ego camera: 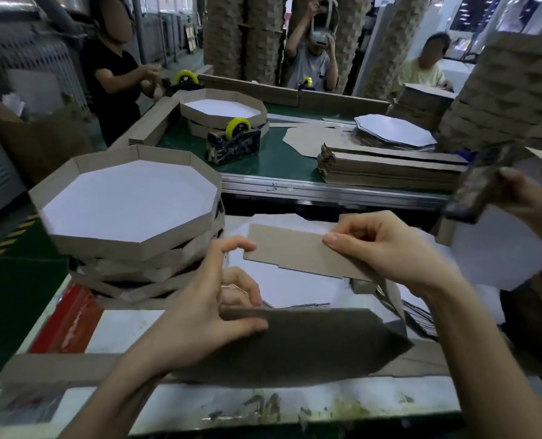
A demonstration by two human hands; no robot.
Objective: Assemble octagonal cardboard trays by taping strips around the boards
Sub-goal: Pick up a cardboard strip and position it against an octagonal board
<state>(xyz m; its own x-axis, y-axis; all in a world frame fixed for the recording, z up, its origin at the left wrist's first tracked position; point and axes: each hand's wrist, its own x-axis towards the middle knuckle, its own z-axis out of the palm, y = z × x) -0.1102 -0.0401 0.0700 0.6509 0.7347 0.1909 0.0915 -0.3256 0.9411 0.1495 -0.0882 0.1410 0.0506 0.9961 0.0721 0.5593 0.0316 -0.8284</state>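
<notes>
Strip, brown cardboard, one: held level between both hands above the work table. The right hand pinches its right part between thumb and curled fingers and covers that end. The left hand has its raised forefinger tip at the strip's left end, touching or nearly so.

Board, octagonal, one: stood on edge just below the strip, tilted, brown back toward the camera. The left hand grips its upper left edge, thumb on the near face, other fingers curled behind. It blocks sight of the table behind its lower part.

Loose boards, white side up: flat on the table beyond the raised board, beneath both hands. Their number cannot be told.

Finished trays, stacked, white floor and brown wall: just left of the left hand.

Red sheet: on the table, left of the left wrist.

Green belt: beyond both hands, behind a metal rail.

Tape dispenser, yellow roll: on the belt, ahead of the left hand.

Single tray: beyond the dispenser.

Bundle of strips: on the belt, ahead of the right hand.

Pile of white boards: just behind that bundle.

Another person's hand: right of the right hand, holding a dark blurred thing that cannot be made out.

Tall tray columns: far right, behind that hand.
</notes>
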